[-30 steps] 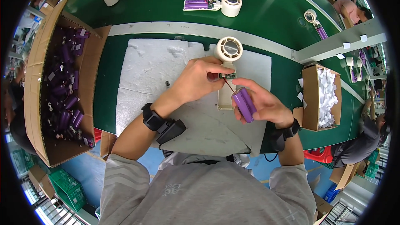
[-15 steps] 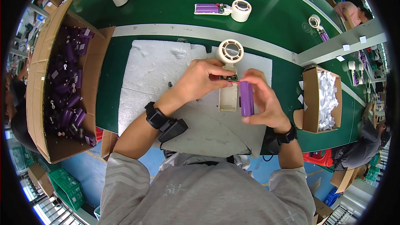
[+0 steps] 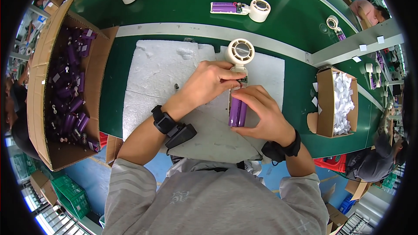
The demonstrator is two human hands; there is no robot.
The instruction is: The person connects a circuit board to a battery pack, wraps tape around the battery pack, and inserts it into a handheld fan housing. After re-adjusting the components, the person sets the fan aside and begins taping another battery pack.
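On the left of my feed, a deep cardboard carton [image 3: 41,95] is standing open, and loose purple packs [image 3: 69,122] are filling it in a jumble, some bearing white squares. On the right, a smaller carton [image 3: 325,104] is holding a heap of thin, flat white scraps [image 3: 343,104]; a couple are lying just beside its wall. A green plastic crate [image 3: 72,196] is sitting on the floor at lower left.

Between the cartons, a white foam slab [image 3: 159,69] is covering part of the smooth green counter [image 3: 115,91], its grainy face pitted and its near part greyer. Over it I'm seeing a handheld fan [image 3: 240,52] of pale plastic, its round, ringed head lying farthest from the wearer and its handle running nearer. The left hand [image 3: 213,78] is pinching the fan's neck, thumb and fingers nearly together, by a green circuit board [image 3: 244,79]. The right hand [image 3: 263,111] is half curled, spanning a purple battery pack [image 3: 237,114] with its thumb at the near end and fingers at the far end. That pack, two smooth cylinders side by side, is lying over the handle; I'm not managing to tell whether it is fully seated. Past a pale rail [image 3: 196,29], another fan [image 3: 260,10] is lying with purple cells in its handle.
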